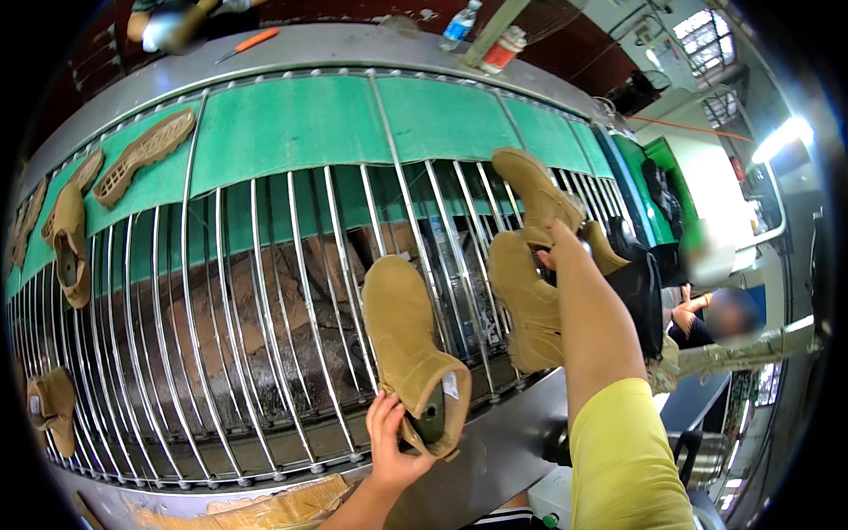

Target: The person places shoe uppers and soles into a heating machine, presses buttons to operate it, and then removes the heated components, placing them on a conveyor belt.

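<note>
A tan ankle boot (405,327) rests with its toe pointing away over the metal rollers, its opening toward me. My left hand (395,439) is closed on the near end of this boot, at its collar. To the right, my right hand (551,242) reaches in among more tan boots, its fingers closed at the edge of one. Beside that hand are a tan boot (525,300) nearer me and another tan boot (533,187) just beyond. Which of these two the right hand grips is partly hidden.
Green sheeting (291,124) covers the far rollers (265,327). A tan outsole (146,157), a tan shoe (71,243) and another boot (53,406) lie at left. An orange-handled tool (256,40), a water bottle (460,26) and a red-and-white container (503,50) stand along the far ledge.
</note>
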Tool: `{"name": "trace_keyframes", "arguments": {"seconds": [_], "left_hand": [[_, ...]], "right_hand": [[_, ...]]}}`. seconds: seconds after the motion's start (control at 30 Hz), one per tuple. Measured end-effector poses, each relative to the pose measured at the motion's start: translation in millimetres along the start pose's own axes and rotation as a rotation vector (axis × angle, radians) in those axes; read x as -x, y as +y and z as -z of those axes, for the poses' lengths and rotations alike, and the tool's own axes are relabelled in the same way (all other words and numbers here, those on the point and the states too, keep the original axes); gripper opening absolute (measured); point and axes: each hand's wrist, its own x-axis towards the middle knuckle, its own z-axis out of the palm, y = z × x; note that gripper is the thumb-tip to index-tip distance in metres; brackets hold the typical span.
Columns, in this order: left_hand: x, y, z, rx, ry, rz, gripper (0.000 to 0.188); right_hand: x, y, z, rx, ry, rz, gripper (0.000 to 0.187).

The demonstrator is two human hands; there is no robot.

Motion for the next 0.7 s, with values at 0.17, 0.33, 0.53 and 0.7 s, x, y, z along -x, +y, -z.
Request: {"name": "trace_keyframes", "arguments": {"seconds": [0.17,0.33,0.53,0.7], "left_hand": [[6.1,-4.5,-6.7,0.113,0.016,0.051,0.112],[11.7,-5.4,-8.4,0.013,0.025,0.157,0.114],[14.8,7.4,4.0,0.038,-0.029,0.216,0.096],[11.8,10.2,9.4,0.028,-0.042,0.257,0.088]], "right_hand": [[-67.4,-0.2,8.3,-0.226,0.154,0.148,0.051],[1.9,-34.5,12.8,-0.285,0.132,0.77,0.047],[-25.9,-22.2,32.6,0.241,-0.048,0.362,0.044],[-0.7,-0.8,6.4,0.628,-0.115,0.16,0.068]]}}
